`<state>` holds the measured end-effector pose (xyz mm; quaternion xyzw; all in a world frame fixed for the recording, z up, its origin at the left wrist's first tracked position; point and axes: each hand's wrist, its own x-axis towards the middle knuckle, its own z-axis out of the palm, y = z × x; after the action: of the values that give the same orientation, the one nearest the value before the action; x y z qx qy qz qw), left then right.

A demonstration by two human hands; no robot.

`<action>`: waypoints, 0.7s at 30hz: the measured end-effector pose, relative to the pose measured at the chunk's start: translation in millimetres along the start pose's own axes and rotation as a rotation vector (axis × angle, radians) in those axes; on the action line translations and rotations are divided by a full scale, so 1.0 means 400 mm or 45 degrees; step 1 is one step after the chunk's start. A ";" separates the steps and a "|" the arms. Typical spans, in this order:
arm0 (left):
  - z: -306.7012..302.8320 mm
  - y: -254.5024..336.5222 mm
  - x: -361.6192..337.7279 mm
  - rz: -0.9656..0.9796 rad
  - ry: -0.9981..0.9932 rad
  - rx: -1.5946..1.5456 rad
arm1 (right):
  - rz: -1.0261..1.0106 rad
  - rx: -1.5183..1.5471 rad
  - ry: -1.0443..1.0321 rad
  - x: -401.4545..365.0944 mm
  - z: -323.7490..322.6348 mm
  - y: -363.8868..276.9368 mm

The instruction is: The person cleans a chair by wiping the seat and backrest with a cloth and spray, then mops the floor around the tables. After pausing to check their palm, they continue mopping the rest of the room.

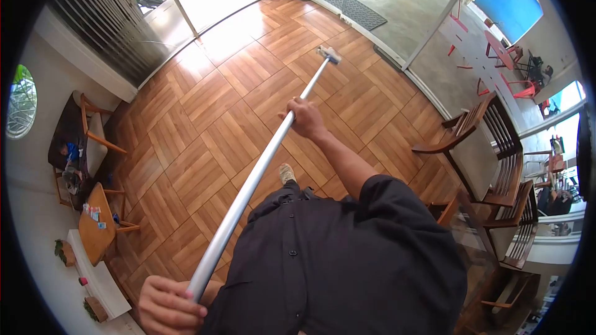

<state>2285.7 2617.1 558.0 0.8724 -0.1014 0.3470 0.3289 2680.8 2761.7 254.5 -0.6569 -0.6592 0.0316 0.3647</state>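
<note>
A mop with a long silver pole [248,186] runs diagonally from the lower left up to the floor ahead. Its small head [329,55], whitish with a blue joint, rests on the wood-patterned floor [242,118]. My left hand [171,307] is closed around the end of the pole, beside my body. Farther up, my right hand [303,118] grips the pole with the arm stretched forward. Part of the left forearm is hidden behind the pole and my dark shirt.
Wooden chairs [478,155] stand to the right near a glass partition [434,22]. A bench [77,124], a small wooden table [98,220] and a white shelf with planters [99,273] line the left wall. Beyond the glass lies a dark mat [357,11].
</note>
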 end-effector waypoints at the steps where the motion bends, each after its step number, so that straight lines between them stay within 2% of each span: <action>1: -0.025 -0.061 0.010 -0.063 0.011 0.009 | 0.019 0.050 -0.043 0.036 0.052 0.008; 4: -0.073 -0.288 0.023 -0.135 0.159 -0.039 | 0.124 0.089 -0.289 0.152 0.159 0.028; 7: -0.106 -0.470 0.044 -0.368 0.252 -0.116 | 0.194 0.078 -0.524 0.232 0.276 0.074; 10: -0.120 -0.581 0.096 -0.562 0.491 -0.079 | -0.021 0.071 -0.702 0.313 0.351 0.087; 11: -0.126 -0.595 0.053 -0.462 0.627 -0.201 | -0.094 0.179 -0.571 0.331 0.378 0.078; 13: -0.182 -0.620 0.075 -0.150 0.822 -0.245 | -0.324 0.405 -0.477 0.396 0.394 0.043; 14: -0.203 -0.623 0.096 0.019 0.873 -0.421 | -0.437 0.520 -0.433 0.422 0.405 0.035; 15: -0.224 -0.635 0.120 0.194 0.921 -0.590 | -0.449 0.545 -0.502 0.441 0.425 0.034; 18: -0.314 -0.741 0.174 0.156 0.717 -0.465 | -0.524 0.595 -0.655 0.536 0.478 0.070; 19: -0.308 -0.780 0.208 0.203 0.869 -0.520 | -0.568 0.591 -0.678 0.578 0.485 0.093; 20: -0.317 -0.829 0.231 0.183 0.844 -0.516 | -0.615 0.586 -0.700 0.618 0.493 0.119; 21: -0.329 -0.886 0.255 0.161 0.824 -0.513 | -0.593 0.682 -0.561 0.665 0.510 0.159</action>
<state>2433.8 2977.7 519.7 0.6278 -0.1122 0.5971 0.4866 2662.2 3096.0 188.7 -0.3497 -0.8209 0.2581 0.3704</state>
